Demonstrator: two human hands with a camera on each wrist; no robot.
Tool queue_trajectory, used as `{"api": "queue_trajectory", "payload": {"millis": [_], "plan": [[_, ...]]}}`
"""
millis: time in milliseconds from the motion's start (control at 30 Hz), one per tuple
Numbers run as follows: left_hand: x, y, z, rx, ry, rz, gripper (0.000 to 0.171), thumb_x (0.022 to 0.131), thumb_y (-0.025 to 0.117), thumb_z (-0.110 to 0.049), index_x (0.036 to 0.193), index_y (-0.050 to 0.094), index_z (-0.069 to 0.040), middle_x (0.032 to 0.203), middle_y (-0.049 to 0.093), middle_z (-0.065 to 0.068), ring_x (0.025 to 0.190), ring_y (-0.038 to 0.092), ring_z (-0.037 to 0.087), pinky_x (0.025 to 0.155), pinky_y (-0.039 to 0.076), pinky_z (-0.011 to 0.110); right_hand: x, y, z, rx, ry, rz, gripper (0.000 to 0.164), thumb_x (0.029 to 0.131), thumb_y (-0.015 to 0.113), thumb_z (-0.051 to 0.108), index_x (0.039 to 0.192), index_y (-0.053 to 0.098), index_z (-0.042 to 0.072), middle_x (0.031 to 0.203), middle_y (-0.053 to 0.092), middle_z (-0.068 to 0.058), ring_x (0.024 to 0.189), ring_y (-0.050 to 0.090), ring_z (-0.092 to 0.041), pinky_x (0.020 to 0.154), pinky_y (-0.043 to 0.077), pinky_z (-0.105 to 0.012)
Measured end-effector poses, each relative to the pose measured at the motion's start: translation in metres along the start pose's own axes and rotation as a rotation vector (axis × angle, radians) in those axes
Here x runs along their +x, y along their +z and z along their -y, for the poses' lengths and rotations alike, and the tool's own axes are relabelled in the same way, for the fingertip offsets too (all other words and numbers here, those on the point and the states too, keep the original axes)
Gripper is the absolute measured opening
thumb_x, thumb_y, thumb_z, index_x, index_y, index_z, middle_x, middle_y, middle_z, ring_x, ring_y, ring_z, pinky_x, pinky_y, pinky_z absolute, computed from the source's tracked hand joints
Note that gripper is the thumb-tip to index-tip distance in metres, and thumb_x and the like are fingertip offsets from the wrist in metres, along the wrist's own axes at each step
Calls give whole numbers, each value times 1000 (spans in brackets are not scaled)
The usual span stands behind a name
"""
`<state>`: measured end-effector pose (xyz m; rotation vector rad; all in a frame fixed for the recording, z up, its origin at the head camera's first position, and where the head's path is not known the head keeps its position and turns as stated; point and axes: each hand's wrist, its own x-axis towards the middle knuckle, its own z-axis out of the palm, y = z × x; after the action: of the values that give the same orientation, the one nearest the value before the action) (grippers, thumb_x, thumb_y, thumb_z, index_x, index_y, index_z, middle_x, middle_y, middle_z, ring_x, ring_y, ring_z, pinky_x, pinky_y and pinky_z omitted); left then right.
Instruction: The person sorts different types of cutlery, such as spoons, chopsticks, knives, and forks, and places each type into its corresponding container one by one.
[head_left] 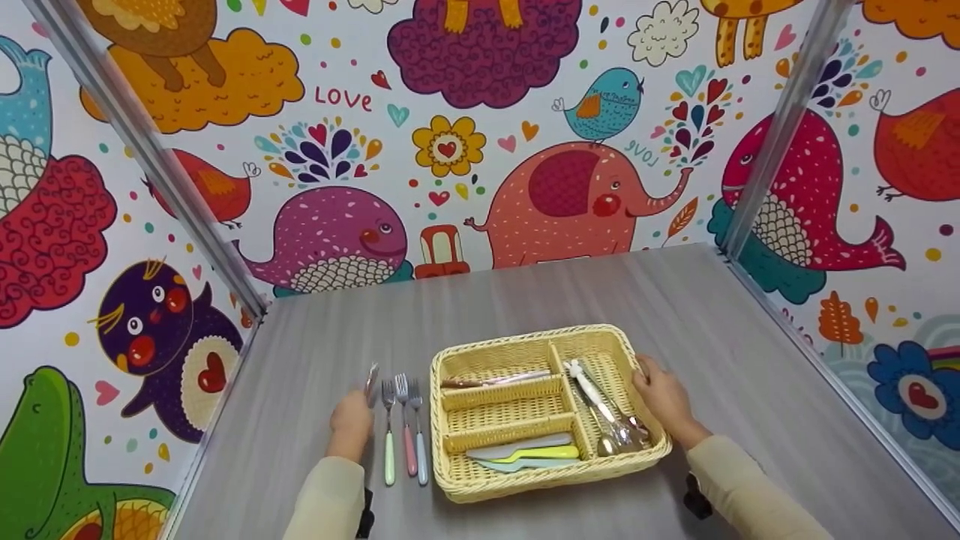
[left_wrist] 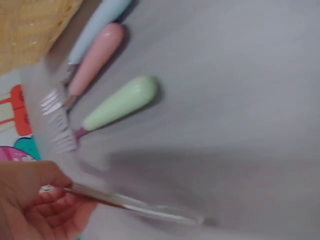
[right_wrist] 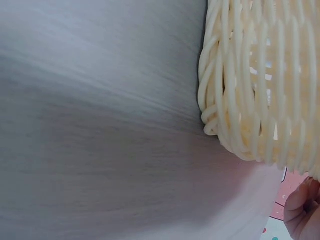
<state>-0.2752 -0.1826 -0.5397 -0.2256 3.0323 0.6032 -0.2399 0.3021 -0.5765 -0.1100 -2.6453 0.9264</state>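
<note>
My left hand (head_left: 351,426) pinches a slim, shiny stick-like thing (left_wrist: 135,204), brownish and seemingly in a clear wrapper; its exact kind cannot be told. Just right of that hand lie a green-handled fork (head_left: 389,450), a pink-handled fork (head_left: 409,450) and a blue-handled fork (head_left: 421,454), side by side with tines pointing away. At the far right side of the wicker cutlery basket (head_left: 487,491), my right hand (head_left: 664,397) grips the rim. Spoons (head_left: 611,420) fill the basket's right compartment. Knives (head_left: 525,454) lie in the front left one, and a slim wrapped thing (head_left: 499,380) in the back left one.
The grey wood-grain table (head_left: 540,292) meets a patterned back wall (head_left: 442,202). Metal posts stand at the left corner (head_left: 180,202) and right corner (head_left: 772,150). Low side edges frame the table.
</note>
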Motion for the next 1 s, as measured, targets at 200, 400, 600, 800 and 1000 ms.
{"api": "queue_trajectory", "payload": {"millis": [200, 400, 600, 800, 1000], "plan": [[9, -17, -43, -48, 251, -132, 15, 86, 56, -5, 95, 61, 5, 89, 65, 23, 80, 63, 39, 65, 52, 49, -2, -2, 1, 8, 24, 18, 35, 91, 52, 16, 122, 54, 0, 48, 34, 6, 41, 30, -9, 41, 25, -26], [3, -14, -96, -31, 570, -262, 12, 86, 60, -13, 93, 64, -4, 87, 67, 13, 79, 63, 31, 66, 53, 44, -2, -2, 1, 8, 27, 18, 34, 91, 52, 16, 120, 55, 0, 50, 36, 5, 43, 32, -10, 42, 27, -26], [1, 9, -135, 135, 850, -431, 6, 82, 63, -12, 86, 65, -9, 80, 67, 3, 70, 60, 21, 59, 51, 32, -2, -1, 1, 2, 25, 17, 33, 90, 53, 16, 120, 55, 1, 51, 37, 4, 44, 33, -12, 43, 26, -28], [-7, 32, -170, 193, 923, -445, 10, 82, 61, -10, 90, 64, -13, 78, 63, 2, 64, 60, 18, 51, 49, 28, -1, -1, 2, 7, 25, 7, 33, 90, 54, 16, 120, 56, 1, 51, 36, 4, 44, 33, -12, 44, 26, -27], [-5, 53, -184, 160, 813, -395, 7, 80, 61, -11, 86, 65, -13, 73, 62, 4, 58, 60, 21, 45, 47, 30, -1, -1, 2, 12, 22, 2, 34, 89, 55, 16, 120, 56, 1, 52, 36, 4, 45, 33, -12, 44, 27, -28]]}}
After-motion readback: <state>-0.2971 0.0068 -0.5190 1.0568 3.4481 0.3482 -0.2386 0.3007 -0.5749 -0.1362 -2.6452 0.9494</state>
